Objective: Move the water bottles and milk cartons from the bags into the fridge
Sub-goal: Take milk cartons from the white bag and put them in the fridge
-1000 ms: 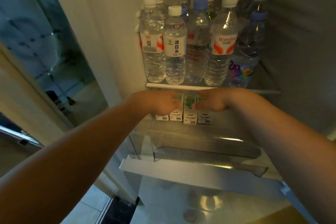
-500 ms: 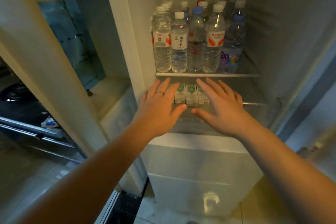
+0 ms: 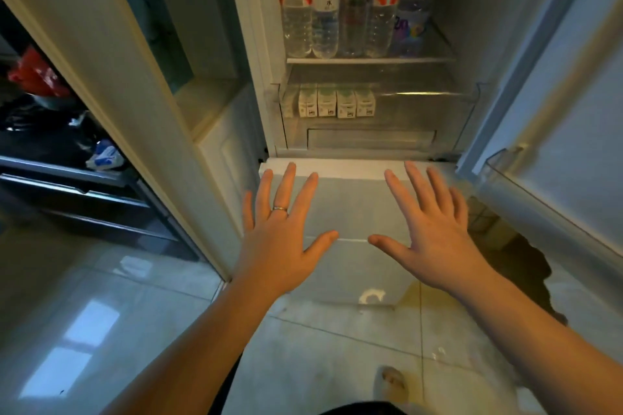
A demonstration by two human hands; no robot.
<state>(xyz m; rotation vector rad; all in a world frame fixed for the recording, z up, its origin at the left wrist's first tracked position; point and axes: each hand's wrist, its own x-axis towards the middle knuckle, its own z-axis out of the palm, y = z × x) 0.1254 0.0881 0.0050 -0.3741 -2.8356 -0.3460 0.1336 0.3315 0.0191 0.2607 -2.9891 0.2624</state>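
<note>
- Left hand [image 3: 279, 246]: the arm reaches forward and the palm faces down. The fingers are straight and spread wide and hold nothing. A ring [image 3: 279, 209] sits on one finger.
- Right hand [image 3: 435, 239]: it mirrors the left, with the arm extended, the palm down and the fingers splayed wide. It grips nothing.
- Both hands are level with the white lower panel [image 3: 354, 202] of the fridge. Whether they touch it cannot be told.
- Clear drawer [image 3: 421, 104], above that panel inside the open fridge: milk cartons [image 3: 337, 104] stand upright behind its transparent front. They form a tight side-by-side row in its left half.
- Glass shelf [image 3: 371, 60], directly above the drawer: water bottles [image 3: 325, 17] stand upright and close-packed, several rows deep. The top edge of the view cuts off their caps.
- Fridge door [image 3: 566, 94]: it stands open at the right and carries a clear door bin [image 3: 526, 185].
- Neighbouring cupboard, far left: a red plastic bag [image 3: 32, 76] lies on a dark shelf.
</note>
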